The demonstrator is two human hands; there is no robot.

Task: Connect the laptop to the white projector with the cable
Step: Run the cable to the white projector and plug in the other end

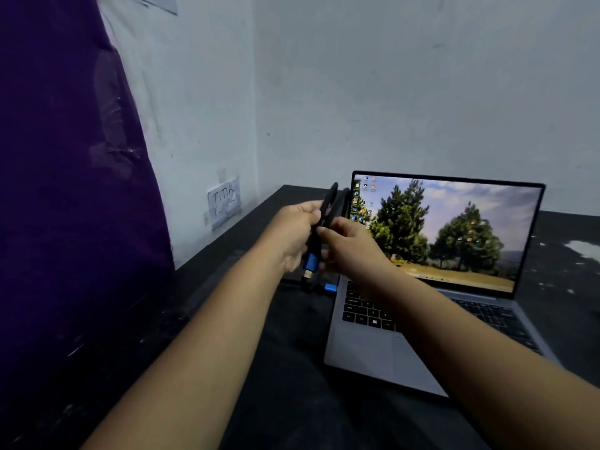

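Note:
A grey laptop (367,355) lies open on the black table, its screen (454,228) lit with a picture of trees. Left of the screen, both hands hold a coiled black cable (334,203) upright above the table. My left hand (293,233) grips the bundle from the left, and my right hand (349,243) pinches it from the right. One blue plug (311,263) with a gold tip hangs down between the hands. A second blue plug (330,288) shows just below, beside the laptop's left edge. No white projector is in view.
The black table (227,319) runs into a corner of pale walls. A purple cloth (71,190) hangs at the left. A paper note (224,201) is taped low on the left wall. White scraps (582,250) lie on the table at the far right.

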